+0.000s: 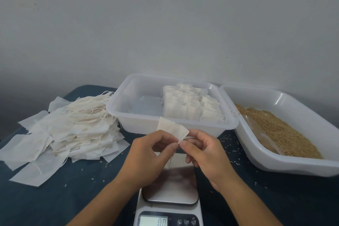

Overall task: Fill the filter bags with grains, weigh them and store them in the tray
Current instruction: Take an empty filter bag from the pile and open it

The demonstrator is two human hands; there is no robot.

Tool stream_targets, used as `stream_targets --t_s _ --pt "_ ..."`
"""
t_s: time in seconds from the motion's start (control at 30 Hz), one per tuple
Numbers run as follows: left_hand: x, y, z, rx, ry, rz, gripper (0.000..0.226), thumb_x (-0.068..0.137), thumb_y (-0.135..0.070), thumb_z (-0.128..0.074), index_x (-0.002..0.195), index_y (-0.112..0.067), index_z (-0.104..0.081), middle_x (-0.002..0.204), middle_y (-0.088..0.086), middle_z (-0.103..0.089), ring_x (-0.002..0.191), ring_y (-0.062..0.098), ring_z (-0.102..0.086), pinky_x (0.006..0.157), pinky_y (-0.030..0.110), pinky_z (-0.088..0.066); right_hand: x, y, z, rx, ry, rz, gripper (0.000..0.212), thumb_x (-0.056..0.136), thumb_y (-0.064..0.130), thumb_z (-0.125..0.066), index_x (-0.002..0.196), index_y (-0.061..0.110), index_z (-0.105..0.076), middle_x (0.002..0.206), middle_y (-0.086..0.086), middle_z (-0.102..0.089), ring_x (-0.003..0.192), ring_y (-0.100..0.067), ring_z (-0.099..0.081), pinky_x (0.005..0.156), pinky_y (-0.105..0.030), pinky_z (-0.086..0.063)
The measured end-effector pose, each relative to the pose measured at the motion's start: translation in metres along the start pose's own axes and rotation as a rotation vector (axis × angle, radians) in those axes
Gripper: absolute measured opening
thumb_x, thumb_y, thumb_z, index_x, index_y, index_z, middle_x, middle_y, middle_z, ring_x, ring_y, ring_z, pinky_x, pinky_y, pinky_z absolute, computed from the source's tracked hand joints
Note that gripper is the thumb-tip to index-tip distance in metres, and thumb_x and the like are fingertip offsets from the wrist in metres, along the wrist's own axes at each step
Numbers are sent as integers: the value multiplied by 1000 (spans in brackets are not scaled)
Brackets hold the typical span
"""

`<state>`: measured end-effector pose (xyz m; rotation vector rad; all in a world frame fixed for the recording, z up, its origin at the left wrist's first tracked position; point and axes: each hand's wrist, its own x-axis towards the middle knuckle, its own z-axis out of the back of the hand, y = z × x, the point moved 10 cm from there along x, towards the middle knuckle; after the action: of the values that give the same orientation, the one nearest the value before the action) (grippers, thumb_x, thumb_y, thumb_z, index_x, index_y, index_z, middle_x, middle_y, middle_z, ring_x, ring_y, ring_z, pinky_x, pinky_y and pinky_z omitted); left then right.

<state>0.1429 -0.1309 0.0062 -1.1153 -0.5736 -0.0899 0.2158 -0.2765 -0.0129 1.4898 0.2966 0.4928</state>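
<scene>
1. In the head view, the left hand point(152, 149) and the right hand point(201, 152) met above the scale point(169, 205), and both pinched the same filter bag point(172, 130) at its lower corner, thumb and fingertips closed on the paper.
2. The filter bag stood up and away from the fingers, tilted, so most of it was above and behind the hands, in front of the near wall of the tray point(128, 115).
3. A thin string seemed to hang below the pinch point, but it was too blurred to be sure.
4. The tray stood behind the hands in the middle of the counter point(73, 198). Filled bags point(192, 104) lay in rows in its right half.
5. A pile of empty bags point(69, 130) with loose strings lay to the left of the tray, well apart from the left hand.
6. The grain tub point(286, 163) stood to the right, touching or just beside the tray, and the grains point(280, 134) lay in it.
7. The scale sat under the wrists, its steel plate bare, and its display point(153, 221) showed zeros.
8. Single stray grains point(229, 145) lay on the dark counter around the scale.
</scene>
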Motion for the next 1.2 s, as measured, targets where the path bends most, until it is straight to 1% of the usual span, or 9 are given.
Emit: stream_targets --t_s 0.13,0.3,0.4,0.57,0.7,0.83,0.97,1.1,1.2 --pt "1 1 0 -28 -4 27 6 90 -33 -71 94 -38 -71 84 -14 -76 81 10 -73 72 13 -52 -1 0 -2 -4 -1 1 19 95 7 -70 110 18 -73 84 -7 -77 56 -13 -57 49 -21 -42" --pt "0 1 -2 -41 -1 27 10 86 -47 -67 94 -43 -63 83 -12 -74 77 12 -73 69 15 -53 -3 1 -6 -74 18 34 13 95 23 -74 108 22 -74 89 -9 -74 59 -12 -62 51 -19 -46" --pt "0 0 -2 -14 -10 12 13 85 -48 -68 92 -42 -59 83 -14 -72 76 11 -71 67 14 -52 -3 2 -4 -108 -22 54 8 97 20 -72 105 21 -74 86 -5 -74 57 -13 -63 53 -17 -47" --pt "1 7 13 -26 -158 80 15 82 -42 -70 86 -39 -56 80 -12 -70 70 10 -68 63 14 -51 -3 6 6 -178 -82 78 21 96 14 -70 110 29 -65 78 3 -71 58 -12 -64 56 -18 -48" --pt "-2 14 22 -6 -241 136 31 86 -20 -78 83 -38 -53 80 -9 -71 68 8 -69 64 18 -55 -7 13 0 -476 -5 133 32 94 31 -73 119 40 -56 82 11 -69 66 -6 -63 67 -13 -47" --pt "-4 16 25 37 -247 175 34 84 -17 -78 82 -38 -51 79 -9 -72 69 9 -70 66 19 -55 -18 39 -6 -733 -34 403 47 87 48 -77 129 37 -59 79 13 -55 72 -9 -57 66 -16 -46" --pt "-3 11 22 54 -214 159 37 83 -16 -78 80 -39 -49 77 -9 -73 67 8 -70 62 17 -54 -35 61 -28 -973 48 740 30 86 36 -76 113 27 -70 103 15 -62 74 8 -51 66 -8 -44" --pt "-2 7 15 39 -162 144 41 81 -9 -80 78 -37 -50 72 -7 -73 64 10 -71 60 19 -55 -34 56 -33 -1095 74 758 22 86 29 -73 108 26 -73 105 12 -71 75 -6 -64 59 -29 -56" --pt "-1 3 10 -5 -122 122 40 77 -4 -82 77 -33 -54 69 -2 -72 55 6 -65 54 17 -50 -32 56 -32 -1102 89 723 21 85 28 -67 104 26 -74 99 9 -72 78 -14 -69 56 -32 -56"
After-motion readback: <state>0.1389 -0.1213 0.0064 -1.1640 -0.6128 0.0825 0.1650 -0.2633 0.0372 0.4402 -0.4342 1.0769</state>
